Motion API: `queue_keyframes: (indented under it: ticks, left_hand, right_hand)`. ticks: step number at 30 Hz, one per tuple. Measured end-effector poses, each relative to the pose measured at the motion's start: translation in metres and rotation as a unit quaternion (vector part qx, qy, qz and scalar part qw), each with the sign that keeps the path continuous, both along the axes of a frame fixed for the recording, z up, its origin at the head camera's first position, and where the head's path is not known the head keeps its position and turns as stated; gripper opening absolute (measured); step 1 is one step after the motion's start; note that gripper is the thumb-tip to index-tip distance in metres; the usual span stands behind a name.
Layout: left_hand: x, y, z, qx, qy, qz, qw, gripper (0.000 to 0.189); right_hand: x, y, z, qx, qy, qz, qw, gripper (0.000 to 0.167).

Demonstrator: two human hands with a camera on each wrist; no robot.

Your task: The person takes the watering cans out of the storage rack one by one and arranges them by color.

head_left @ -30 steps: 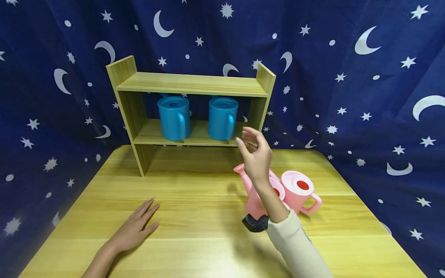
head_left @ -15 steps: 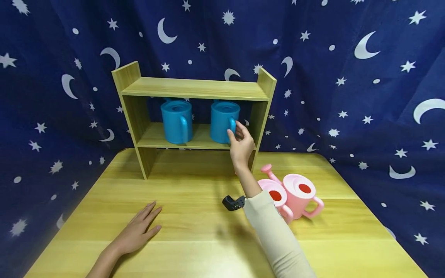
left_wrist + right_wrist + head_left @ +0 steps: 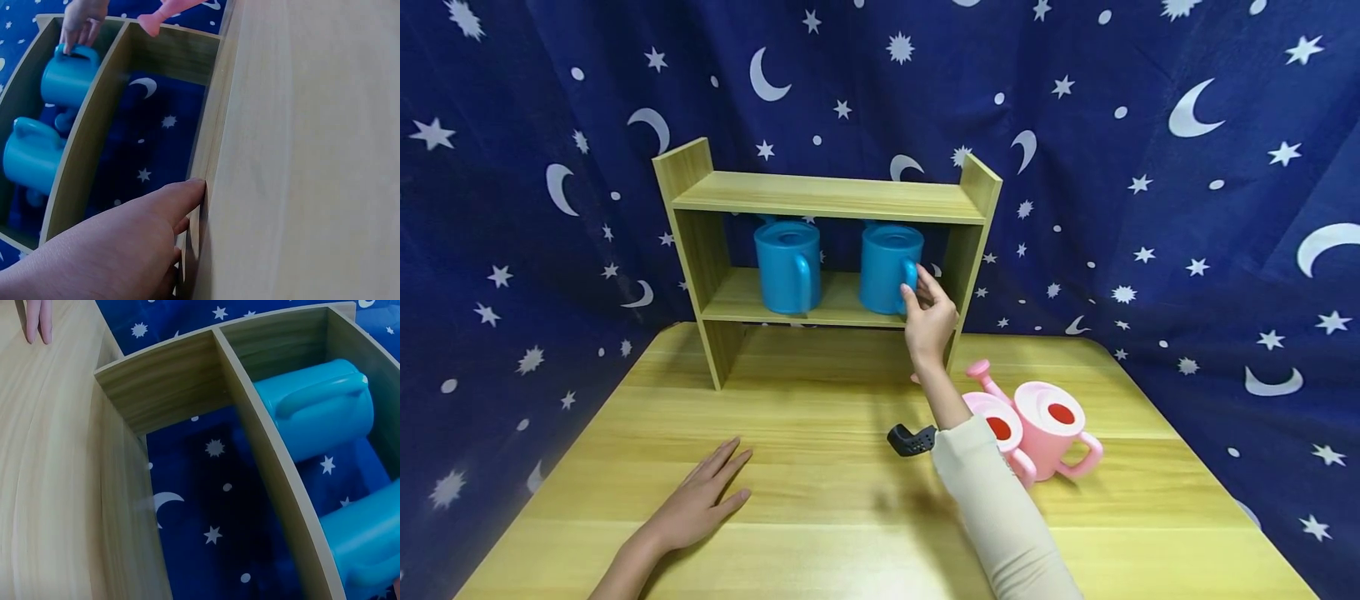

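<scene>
Two blue watering cans stand on the middle board of a wooden shelf [image 3: 820, 197] in the head view. My right hand [image 3: 931, 323] pinches the handle of the right-hand blue watering can [image 3: 883, 271] between thumb and fingers, and that can sits on the board. The left-hand blue watering can [image 3: 786, 271] has its handle turned toward me, untouched. In the left wrist view, fingers of the right hand [image 3: 81, 25] lie on the can's handle [image 3: 81, 52]. My left hand [image 3: 692, 508] rests on the tabletop, fingers extended, holding nothing.
Two pink watering cans with red discs in their tops stand on the table [image 3: 820, 467] right of the shelf: a rear one [image 3: 1045, 425] and a nearer one [image 3: 988, 408], partly behind my right forearm. A dark blue curtain [image 3: 1150, 250] with moons and stars surrounds the table.
My right hand has reached left from above the pink cans to the right-hand blue watering can's handle and taken hold of it. The left hand stays on the table. The view has shifted slightly.
</scene>
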State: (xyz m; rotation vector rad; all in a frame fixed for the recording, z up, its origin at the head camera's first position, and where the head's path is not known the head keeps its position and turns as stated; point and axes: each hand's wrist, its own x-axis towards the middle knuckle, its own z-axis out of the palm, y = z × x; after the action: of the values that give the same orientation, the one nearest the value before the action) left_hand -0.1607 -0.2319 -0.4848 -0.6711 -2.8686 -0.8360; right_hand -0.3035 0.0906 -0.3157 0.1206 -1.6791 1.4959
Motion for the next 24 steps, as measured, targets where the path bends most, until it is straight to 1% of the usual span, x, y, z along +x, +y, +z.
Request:
queue_keyframes:
  ticks: [6, 10, 13, 15, 18, 21, 24]
  left_hand:
    - [0.001, 0.0, 0.001, -0.003, 0.003, 0.001, 1.0, 0.058]
    - [0.001, 0.0, 0.001, -0.007, 0.007, 0.004, 0.9999, 0.058]
    - [0.001, 0.0, 0.001, -0.005, 0.01, 0.004, 0.9999, 0.057]
    - [0.0, 0.0, 0.001, -0.004, 0.011, 0.003, 0.9999, 0.057]
    - [0.001, -0.001, 0.001, -0.005, 0.011, 0.002, 0.9999, 0.057]
    - [0.0, 0.0, 0.001, -0.005, 0.011, 0.001, 0.9999, 0.058]
    - [0.0, -0.001, 0.001, -0.004, 0.01, 0.0, 0.9999, 0.058]
  right_hand:
    - [0.0, 0.003, -0.001, 0.002, 0.02, 0.03, 0.9993, 0.036]
    - [0.013, 0.0, 0.01, -0.001, 0.024, 0.046, 0.9987, 0.036]
    - [0.023, -0.003, 0.017, -0.015, 0.024, 0.058, 0.9979, 0.035]
    - [0.024, -0.003, 0.018, -0.026, 0.024, 0.066, 0.9972, 0.035]
    - [0.026, -0.003, 0.018, -0.04, 0.024, 0.068, 0.9966, 0.034]
    - [0.028, -0.002, 0.019, -0.047, 0.024, 0.059, 0.9968, 0.033]
    - [0.033, 0.0, 0.02, -0.052, 0.034, 0.052, 0.9967, 0.034]
